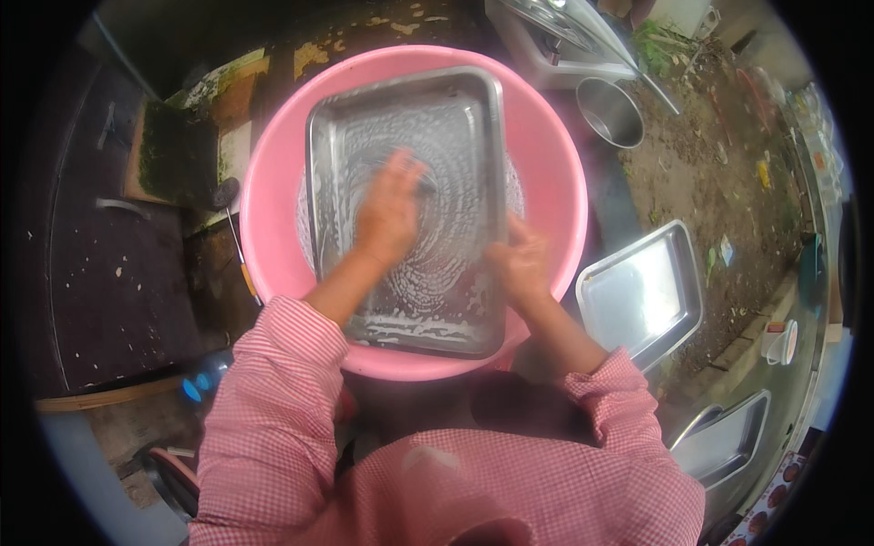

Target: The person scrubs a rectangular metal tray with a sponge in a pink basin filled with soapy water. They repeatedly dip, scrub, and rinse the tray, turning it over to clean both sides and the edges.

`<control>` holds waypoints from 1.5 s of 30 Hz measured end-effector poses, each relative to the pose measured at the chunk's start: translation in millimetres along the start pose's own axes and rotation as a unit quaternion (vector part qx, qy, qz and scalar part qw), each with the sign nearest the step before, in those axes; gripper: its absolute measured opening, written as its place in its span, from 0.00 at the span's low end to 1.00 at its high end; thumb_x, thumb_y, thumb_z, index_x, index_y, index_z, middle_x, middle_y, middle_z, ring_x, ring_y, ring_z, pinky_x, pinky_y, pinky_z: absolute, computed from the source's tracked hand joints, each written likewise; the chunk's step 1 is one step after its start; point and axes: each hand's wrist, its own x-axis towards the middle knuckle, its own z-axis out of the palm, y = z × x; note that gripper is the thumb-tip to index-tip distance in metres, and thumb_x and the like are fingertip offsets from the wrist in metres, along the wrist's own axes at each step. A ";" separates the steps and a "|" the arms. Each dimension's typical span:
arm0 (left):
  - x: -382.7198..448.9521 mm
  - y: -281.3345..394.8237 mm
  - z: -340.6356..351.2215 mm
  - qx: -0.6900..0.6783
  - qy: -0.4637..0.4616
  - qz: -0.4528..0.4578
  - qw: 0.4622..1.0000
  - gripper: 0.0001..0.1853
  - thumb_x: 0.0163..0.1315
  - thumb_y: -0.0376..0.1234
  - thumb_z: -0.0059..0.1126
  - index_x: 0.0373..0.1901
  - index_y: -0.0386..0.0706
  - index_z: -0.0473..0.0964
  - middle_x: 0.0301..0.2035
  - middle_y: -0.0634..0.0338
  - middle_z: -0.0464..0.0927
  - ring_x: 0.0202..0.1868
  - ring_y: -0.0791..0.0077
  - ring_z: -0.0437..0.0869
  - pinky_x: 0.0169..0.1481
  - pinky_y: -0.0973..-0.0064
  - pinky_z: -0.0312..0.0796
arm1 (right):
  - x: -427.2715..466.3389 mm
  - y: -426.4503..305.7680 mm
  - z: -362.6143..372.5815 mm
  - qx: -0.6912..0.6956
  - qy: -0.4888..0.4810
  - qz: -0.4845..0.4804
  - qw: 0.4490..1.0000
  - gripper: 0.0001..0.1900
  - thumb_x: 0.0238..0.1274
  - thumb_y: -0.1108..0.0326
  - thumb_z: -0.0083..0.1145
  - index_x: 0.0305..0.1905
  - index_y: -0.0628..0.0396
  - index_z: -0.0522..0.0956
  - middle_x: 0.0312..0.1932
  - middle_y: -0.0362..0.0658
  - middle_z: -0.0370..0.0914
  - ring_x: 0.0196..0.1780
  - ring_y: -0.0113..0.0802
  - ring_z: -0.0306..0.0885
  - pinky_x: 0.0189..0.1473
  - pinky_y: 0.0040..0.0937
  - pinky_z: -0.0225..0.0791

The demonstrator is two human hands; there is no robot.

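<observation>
A rectangular metal tray (450, 273) rests tilted across a large pink plastic basin (553, 150), its inside covered with swirls of soapy foam. On the tray's inner face lies my left hand (392, 205), blurred; something dark shows beside its fingertips, too unclear to name. My right hand (522, 263) grips the tray's right rim, with the thumb over the edge. Suds (513, 188) show in the basin beneath the tray.
Right of the basin lie another metal tray (638, 286), a metal pot (610, 112) and, lower down, a further tray (724, 440). A long-handled scrubber (235, 239) leans at the basin's left, near a dark cabinet (116, 273). A white container (587, 72) stands at the top.
</observation>
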 end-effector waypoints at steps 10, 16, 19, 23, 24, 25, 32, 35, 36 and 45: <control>58.8 53.6 -25.4 -0.112 0.012 0.185 0.976 0.17 0.58 0.31 0.56 0.50 0.51 0.77 0.58 0.58 0.73 0.59 0.59 0.74 0.65 0.49 0.62 | 2.8 4.0 16.3 -0.067 -0.013 -0.089 0.994 0.35 0.45 0.76 0.48 0.66 0.51 0.70 0.40 0.55 0.82 0.40 0.45 0.81 0.45 0.39 0.73; 141.5 -4.9 -9.9 -0.050 0.139 0.026 0.989 0.17 0.64 0.36 0.52 0.55 0.52 0.75 0.57 0.56 0.73 0.58 0.57 0.74 0.65 0.56 0.62 | -1.7 -3.1 18.4 -0.019 0.010 -0.067 0.998 0.31 0.45 0.82 0.45 0.60 0.58 0.77 0.36 0.37 0.78 0.38 0.21 0.73 0.38 0.19 0.67; 109.3 -67.6 -13.7 -0.037 0.112 -0.068 0.991 0.20 0.67 0.35 0.49 0.60 0.51 0.71 0.60 0.54 0.72 0.60 0.56 0.74 0.65 0.58 0.63 | -1.3 -1.3 12.7 0.028 0.011 -0.024 0.999 0.30 0.46 0.82 0.46 0.60 0.58 0.77 0.36 0.37 0.78 0.37 0.21 0.74 0.37 0.19 0.67; 55.5 -119.0 -15.2 0.022 0.087 -0.169 0.982 0.23 0.66 0.33 0.49 0.64 0.46 0.68 0.61 0.52 0.72 0.62 0.54 0.72 0.66 0.62 0.65 | -5.2 -15.8 9.4 0.085 0.004 0.079 0.993 0.29 0.48 0.81 0.47 0.60 0.58 0.77 0.38 0.38 0.80 0.38 0.23 0.75 0.37 0.20 0.68; 43.1 -129.2 -15.3 0.021 0.071 -0.196 0.978 0.22 0.66 0.32 0.49 0.63 0.45 0.69 0.60 0.52 0.72 0.62 0.54 0.72 0.66 0.63 0.64 | -4.4 -15.1 10.3 0.087 0.008 0.084 0.993 0.29 0.49 0.81 0.47 0.61 0.58 0.76 0.40 0.39 0.80 0.38 0.23 0.75 0.37 0.20 0.68; 33.1 -137.4 -14.8 0.016 0.058 -0.222 0.973 0.22 0.66 0.32 0.49 0.63 0.45 0.69 0.60 0.52 0.73 0.62 0.53 0.73 0.66 0.65 0.64 | -0.2 2.4 7.1 0.085 0.015 0.053 0.995 0.30 0.49 0.81 0.46 0.62 0.58 0.75 0.41 0.39 0.80 0.38 0.23 0.75 0.38 0.20 0.68; -51.8 -146.4 -66.8 -0.018 -0.164 -0.140 0.976 0.21 0.60 0.27 0.53 0.57 0.44 0.73 0.56 0.51 0.75 0.57 0.52 0.76 0.64 0.61 0.66 | 56.9 24.0 15.0 -0.038 0.119 -0.075 0.989 0.32 0.49 0.83 0.46 0.65 0.59 0.72 0.45 0.42 0.81 0.39 0.26 0.78 0.37 0.24 0.71; -69.6 -143.8 -117.2 0.046 -0.203 -0.078 0.975 0.23 0.56 0.25 0.56 0.55 0.44 0.74 0.54 0.51 0.76 0.56 0.52 0.77 0.63 0.58 0.66 | 96.4 34.8 -5.6 -0.173 0.059 -0.106 0.977 0.31 0.49 0.83 0.48 0.64 0.59 0.73 0.39 0.42 0.82 0.35 0.26 0.78 0.34 0.26 0.71; -80.2 -149.4 -123.5 0.047 -0.196 -0.068 0.977 0.23 0.55 0.25 0.57 0.55 0.44 0.74 0.54 0.51 0.76 0.55 0.53 0.77 0.63 0.58 0.66 | 113.9 71.8 -9.4 -0.192 0.056 -0.108 0.974 0.31 0.50 0.83 0.49 0.64 0.58 0.73 0.37 0.42 0.82 0.34 0.26 0.78 0.32 0.26 0.71; -103.5 -154.1 -120.1 0.051 -0.133 -0.071 0.987 0.23 0.54 0.24 0.58 0.54 0.43 0.75 0.52 0.50 0.77 0.53 0.52 0.77 0.64 0.56 0.63 | 114.7 112.0 56.0 -0.449 -0.147 0.158 0.867 0.26 0.55 0.55 0.58 0.57 0.57 0.76 0.43 0.54 0.82 0.46 0.48 0.81 0.48 0.43 0.72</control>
